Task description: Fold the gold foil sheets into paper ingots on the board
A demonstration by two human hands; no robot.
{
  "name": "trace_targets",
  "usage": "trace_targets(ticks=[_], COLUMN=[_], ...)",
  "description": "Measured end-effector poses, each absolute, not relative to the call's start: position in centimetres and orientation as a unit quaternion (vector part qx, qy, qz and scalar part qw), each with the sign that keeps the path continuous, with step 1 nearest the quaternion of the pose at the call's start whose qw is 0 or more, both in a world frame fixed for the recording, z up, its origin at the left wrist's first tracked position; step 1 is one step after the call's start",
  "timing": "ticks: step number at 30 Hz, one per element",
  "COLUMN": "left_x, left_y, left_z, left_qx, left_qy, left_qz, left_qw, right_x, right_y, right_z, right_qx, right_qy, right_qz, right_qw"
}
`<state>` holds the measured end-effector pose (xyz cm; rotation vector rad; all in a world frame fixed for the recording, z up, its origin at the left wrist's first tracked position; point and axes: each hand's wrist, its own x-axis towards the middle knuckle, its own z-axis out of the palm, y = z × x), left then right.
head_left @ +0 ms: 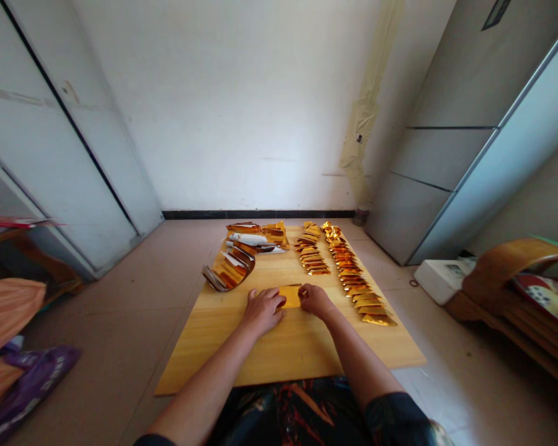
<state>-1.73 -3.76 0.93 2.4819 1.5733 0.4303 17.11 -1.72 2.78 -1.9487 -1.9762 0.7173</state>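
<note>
A small sheet of gold foil paper lies on the wooden board between my two hands. My left hand has its fingers bent over the sheet's left edge and grips it there. At the right edge, the curled fingers of my right hand pinch the paper; the fingertips are partly hidden. Beyond my left hand is a loose stack of gold and brown sheets, fanned in a curve. Folded gold foil pieces stand in two overlapping rows, a shorter row and a longer row at the right.
The wooden board sits low in front of my lap. More gold sheets with a white wrapper lie at its far left. A grey fridge and a white box stand right. Purple and orange cloth-like items are left.
</note>
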Motion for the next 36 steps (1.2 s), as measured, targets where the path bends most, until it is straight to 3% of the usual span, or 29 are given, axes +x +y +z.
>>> trace_targets(ticks=[9,17,21,36], left_x=[-1.7,-1.7,-1.9,-2.3], left_y=[-3.4,-3.5,-3.5,-2.1], left_z=[1.3,0.8,0.6,0.4], left_qx=[0.833,0.834,0.823,0.734], left_qy=[0.529,0.52,0.53,0.599], left_qz=[0.144,0.173,0.192,0.273], left_qw=[0.079,0.059,0.068,0.17], right_x=[17.2,18.0,18.3,17.5], right_y=[-2.1,-3.0,-2.7,-1.6], right_z=[3.2,2.4,1.9,1.4], right_qx=[-0.656,-0.553,-0.494,-0.608], right_qy=[-0.697,-0.809,-0.846,-0.743], right_qz=[0.262,0.119,0.118,0.188], right_qw=[0.126,0.158,0.162,0.206])
